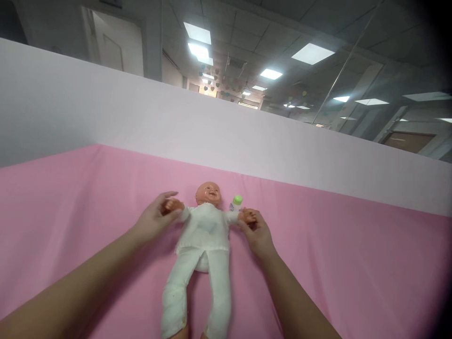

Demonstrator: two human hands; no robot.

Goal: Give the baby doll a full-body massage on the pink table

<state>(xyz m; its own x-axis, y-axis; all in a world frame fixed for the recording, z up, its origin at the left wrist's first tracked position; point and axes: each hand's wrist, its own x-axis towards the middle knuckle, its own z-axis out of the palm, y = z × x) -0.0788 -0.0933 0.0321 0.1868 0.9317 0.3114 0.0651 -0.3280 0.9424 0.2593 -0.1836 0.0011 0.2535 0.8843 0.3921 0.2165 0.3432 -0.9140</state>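
A baby doll [206, 230] with a white cloth body lies on its back on a pink sheet [116, 197], its head away from me. Its arms stretch out to both sides. My left hand [155, 214] is closed around the doll's hand on the left, thumb below and fingers above. On the other side, my right hand [259, 235] grips the doll's other hand between thumb and fingers. A small white bottle with a green cap [237, 203] stands just beyond the doll's arm, close to my right hand. The doll's feet run out of view at the bottom.
A white wall or partition [226, 127] rises behind the pink sheet. Above it appear ceiling lights [312, 54], a glass surface and a pale door [118, 44] at the upper left. The sheet has folds on the right side.
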